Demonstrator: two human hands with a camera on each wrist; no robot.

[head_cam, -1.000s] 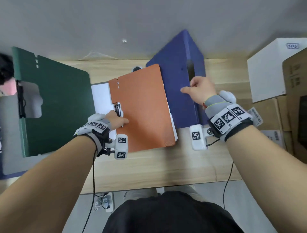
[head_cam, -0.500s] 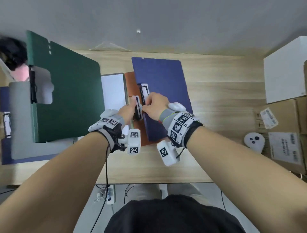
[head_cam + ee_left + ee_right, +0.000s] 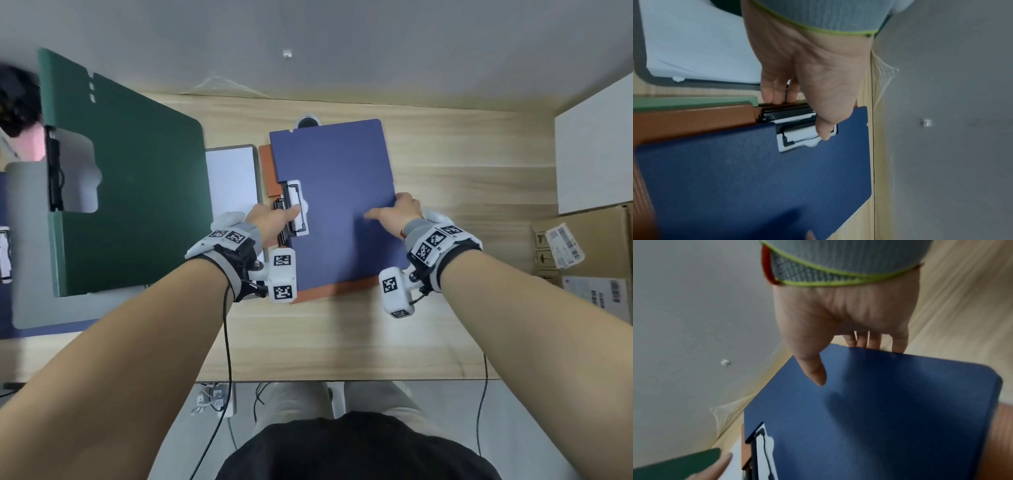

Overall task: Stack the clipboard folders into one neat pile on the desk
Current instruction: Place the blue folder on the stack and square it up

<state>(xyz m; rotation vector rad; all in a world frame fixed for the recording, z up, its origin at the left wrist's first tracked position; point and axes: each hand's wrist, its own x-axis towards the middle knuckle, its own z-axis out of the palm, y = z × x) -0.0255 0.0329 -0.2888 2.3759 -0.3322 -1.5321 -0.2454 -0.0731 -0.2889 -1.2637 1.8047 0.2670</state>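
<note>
A blue clipboard folder (image 3: 339, 192) (image 3: 756, 178) (image 3: 890, 418) lies flat on an orange folder (image 3: 329, 291) (image 3: 694, 118) (image 3: 1001, 434) in the middle of the desk. Orange strips show along its left and near edges. My left hand (image 3: 277, 219) (image 3: 809, 110) grips the stacked clips at the left edge, thumb on the blue folder's white clip (image 3: 297, 212) (image 3: 797, 134), fingers curled against the black clip below. My right hand (image 3: 397, 214) (image 3: 834, 331) pinches the blue folder's right edge, thumb on top, fingers over the edge.
An open green folder (image 3: 130, 192) stands at the left, with a grey clipboard holding white paper (image 3: 233, 185) beside it. Another folder (image 3: 27, 257) lies far left. A white box (image 3: 596, 154) and a cardboard box (image 3: 589, 253) crowd the right. A small round device (image 3: 308, 121) sits behind the pile.
The blue folder, held up on edge to the right a second ago, now lies flat on the orange one. My right hand has moved from the clips to the right edge.
</note>
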